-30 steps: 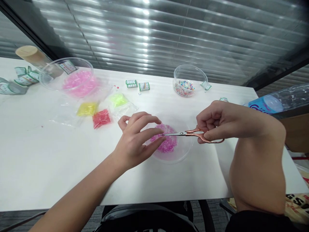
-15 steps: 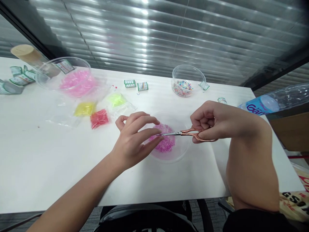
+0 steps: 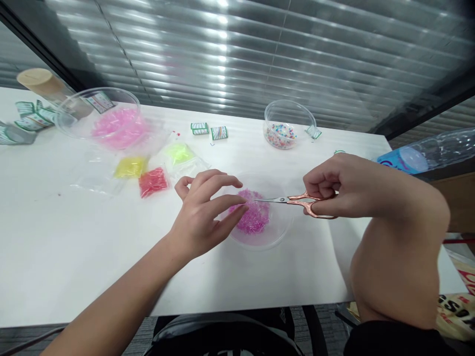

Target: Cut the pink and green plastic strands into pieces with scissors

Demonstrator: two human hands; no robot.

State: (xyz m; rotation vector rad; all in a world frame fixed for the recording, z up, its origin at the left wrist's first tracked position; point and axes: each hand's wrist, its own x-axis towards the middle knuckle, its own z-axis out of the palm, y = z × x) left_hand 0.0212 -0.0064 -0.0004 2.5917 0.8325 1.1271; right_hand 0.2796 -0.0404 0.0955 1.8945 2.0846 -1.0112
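Observation:
My right hand (image 3: 328, 185) grips a pair of scissors (image 3: 309, 203) by the copper-coloured handles. The silver blades look closed and point left over a clear bowl (image 3: 280, 232). Short pink pieces (image 3: 254, 217) lie heaped in that bowl. At the bowl's left side, my left hand (image 3: 208, 212) holds thumb and forefinger together in a pinch above the pink pieces. Whatever is between these fingertips is too small to make out. A small gap separates the scissor tips from the left fingertips.
Left of the bowl lie bags of yellow (image 3: 130, 167), red (image 3: 153, 182) and lime-green (image 3: 179, 153) material. Behind them is a large clear bowl (image 3: 61, 126) by pink material. A tub of coloured beads (image 3: 281, 136) stands at the back; a plastic bottle (image 3: 404, 159) is at right.
The scissors and my right hand have moved to the right, so the blade tips have come away from my left fingertips. My left hand has shifted only slightly.

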